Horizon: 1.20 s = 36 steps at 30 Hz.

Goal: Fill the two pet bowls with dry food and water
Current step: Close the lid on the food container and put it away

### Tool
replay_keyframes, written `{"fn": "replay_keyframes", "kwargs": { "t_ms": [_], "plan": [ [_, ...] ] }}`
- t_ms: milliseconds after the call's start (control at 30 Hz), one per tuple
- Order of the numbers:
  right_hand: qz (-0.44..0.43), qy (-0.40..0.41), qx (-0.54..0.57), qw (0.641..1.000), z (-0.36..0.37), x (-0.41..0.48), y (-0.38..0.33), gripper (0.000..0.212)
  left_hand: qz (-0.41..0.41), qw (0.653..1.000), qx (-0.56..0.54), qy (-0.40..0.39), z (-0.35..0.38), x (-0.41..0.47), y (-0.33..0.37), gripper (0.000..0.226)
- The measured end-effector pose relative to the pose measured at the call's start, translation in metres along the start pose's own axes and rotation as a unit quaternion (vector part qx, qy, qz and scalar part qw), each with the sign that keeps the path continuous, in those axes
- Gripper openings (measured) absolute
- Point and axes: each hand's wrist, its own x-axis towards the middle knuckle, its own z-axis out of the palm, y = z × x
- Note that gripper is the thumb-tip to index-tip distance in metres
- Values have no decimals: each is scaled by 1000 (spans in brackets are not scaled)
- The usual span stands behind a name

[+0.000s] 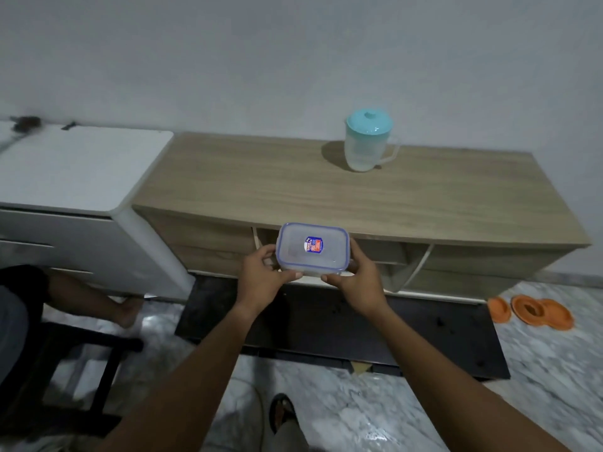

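Observation:
I hold a clear rectangular food container (312, 247) with a blue-rimmed lid and a sticker, in front of the wooden cabinet (326, 197). My left hand (261, 277) grips its left side and my right hand (354, 282) grips its right side. The lid is on; its contents are not visible. A clear water jug (367, 141) with a teal lid stands upright on the cabinet top, far back right. Orange pet bowls (535, 311) lie on the marble floor at the right, beside the cabinet's end.
A white appliance (75, 177) stands left of the cabinet. A black mat (424, 334) lies on the floor before the cabinet. Another person's arm (94, 301) and a black chair frame (81, 360) are at the left. My sandalled foot (282, 412) shows below.

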Motion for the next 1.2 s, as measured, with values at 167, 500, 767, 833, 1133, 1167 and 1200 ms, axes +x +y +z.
{"fn": "replay_keyframes", "kwargs": {
  "t_ms": [167, 500, 767, 833, 1133, 1167, 1200],
  "plan": [
    [12, 15, -10, 1000, 14, -3, 17, 73, -51, 999, -10, -9, -1, 6, -34, 52],
    [100, 12, -55, 993, 71, 82, 133, 69, -104, 993, -48, 38, 24, 96, -150, 57],
    [112, 53, -71, 990, 103, 164, 213, 65, -30, 993, -89, 77, 53, 165, -206, 48],
    [126, 56, -71, 988, 105, 178, 216, 62, -19, 993, -84, 75, 59, 180, -210, 32],
    [93, 47, -226, 968, 119, 225, 229, 39, -52, 989, -36, 136, 75, 223, -227, 36],
    [85, 42, -244, 965, 120, 227, 227, 39, -58, 989, -34, 135, 75, 224, -228, 36],
    [75, 40, -253, 964, 121, 228, 227, 40, -59, 989, -32, 133, 75, 226, -230, 35]
  ]
}}
